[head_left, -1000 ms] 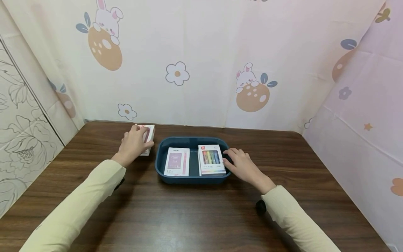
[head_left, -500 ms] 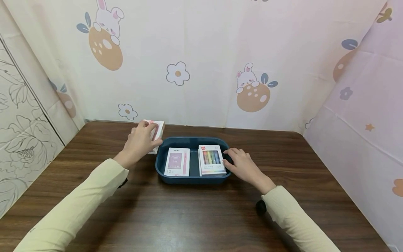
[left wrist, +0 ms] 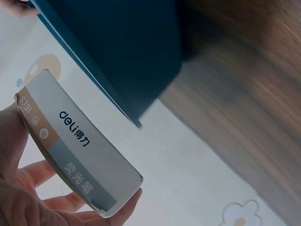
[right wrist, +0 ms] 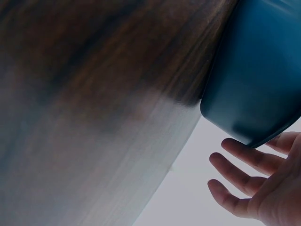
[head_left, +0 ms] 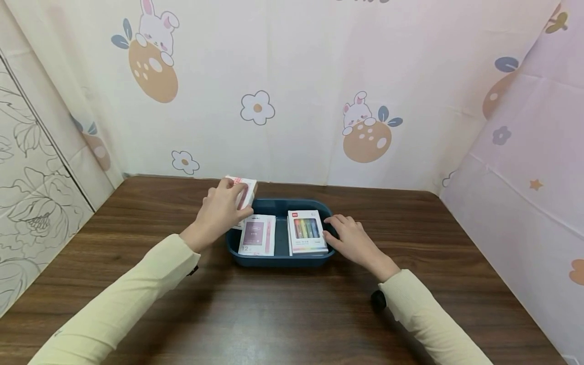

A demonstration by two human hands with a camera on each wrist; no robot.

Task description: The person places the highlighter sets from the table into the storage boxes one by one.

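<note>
My left hand [head_left: 221,209] holds a white highlighter box [head_left: 246,190] over the left end of a dark blue plastic bin [head_left: 280,261]. In the left wrist view this highlighter box [left wrist: 89,146] shows a side with "deli" lettering and orange and grey bands, gripped between fingers and thumb. Inside the bin, a white box with a purple panel [head_left: 259,233] lies on the left, and a white box with a window onto coloured sticks [head_left: 307,230] on the right. My right hand [head_left: 353,241] rests at the bin's right rim, fingers loosely extended; the right wrist view has fingertips against the bin [right wrist: 254,75].
The bin stands on a dark wooden table [head_left: 274,314]. Behind the table hangs a pale curtain [head_left: 301,101] printed with rabbits and flowers. A narrow gap separates the two boxes in the bin.
My left hand has carried the highlighter box rightward from the table left of the bin to above its left end. My right hand and the bin have stayed in place.
</note>
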